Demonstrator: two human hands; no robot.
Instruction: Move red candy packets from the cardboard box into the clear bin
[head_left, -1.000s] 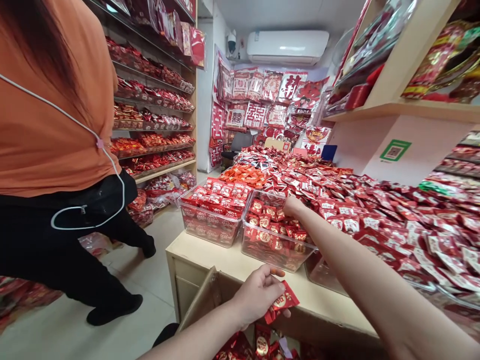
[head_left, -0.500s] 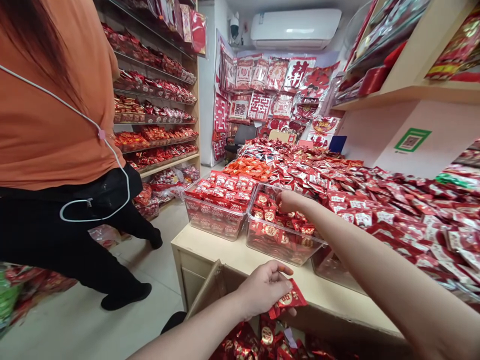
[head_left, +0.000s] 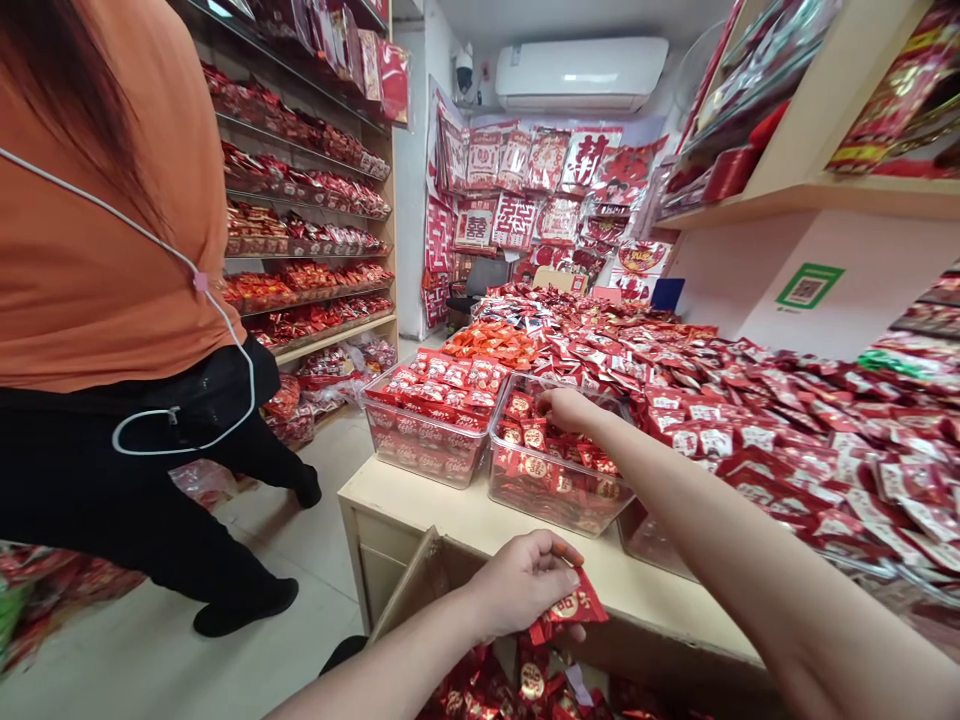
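Note:
My left hand [head_left: 521,585] is closed on a small red candy packet [head_left: 581,603] with gold printing, just above an open cardboard box [head_left: 439,565]. Similar red packets [head_left: 532,675] lie inside that box. My right hand [head_left: 568,408] reaches into a clear plastic bin [head_left: 555,508] partly filled with red and gold packets. Its fingers are curled down at the packets, and whatever they hold is hidden. To the left stands a second clear bin [head_left: 427,455], filled with red and white packets [head_left: 450,385].
Heaps of red packets [head_left: 757,400] cover the long counter [head_left: 364,490] behind and right of the bins. A person in an orange top [head_left: 112,240] stands at left by stocked shelves [head_left: 307,245]. A wooden shelf [head_left: 787,195] juts out at upper right.
My right hand has shifted slightly left within the bin, and more of its fingers show. The left hand keeps the packet in nearly the same place. The view has moved slightly.

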